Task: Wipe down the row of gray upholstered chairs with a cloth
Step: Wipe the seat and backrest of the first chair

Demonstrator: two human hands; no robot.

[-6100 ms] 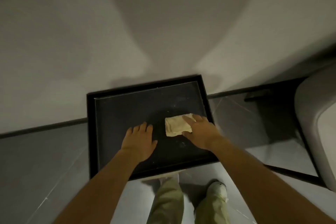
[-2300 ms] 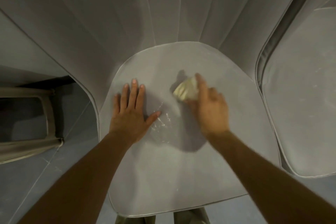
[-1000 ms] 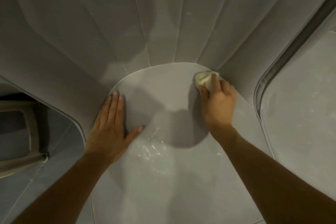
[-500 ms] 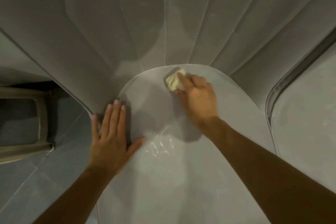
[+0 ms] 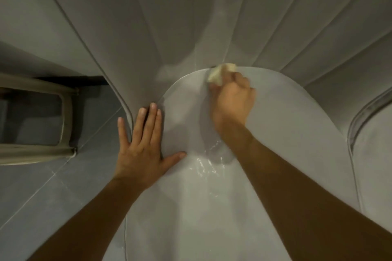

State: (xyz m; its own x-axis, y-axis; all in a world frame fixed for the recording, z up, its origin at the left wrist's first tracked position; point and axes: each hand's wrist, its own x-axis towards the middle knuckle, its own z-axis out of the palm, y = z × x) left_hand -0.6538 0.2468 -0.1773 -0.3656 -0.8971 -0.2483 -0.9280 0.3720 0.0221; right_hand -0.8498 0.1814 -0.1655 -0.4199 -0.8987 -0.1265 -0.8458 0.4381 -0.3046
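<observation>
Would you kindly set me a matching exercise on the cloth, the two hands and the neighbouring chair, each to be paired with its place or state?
Things:
1. cloth
2. left hand
3. right hand
4. neighbouring chair

Places or states:
A. flat, fingers straight, on the left edge of the seat
B. at the right edge of the picture
C. bunched where the seat meets the backrest
D. curled round the cloth

Pairs: 1-C, 2-A, 3-D, 4-B.
</observation>
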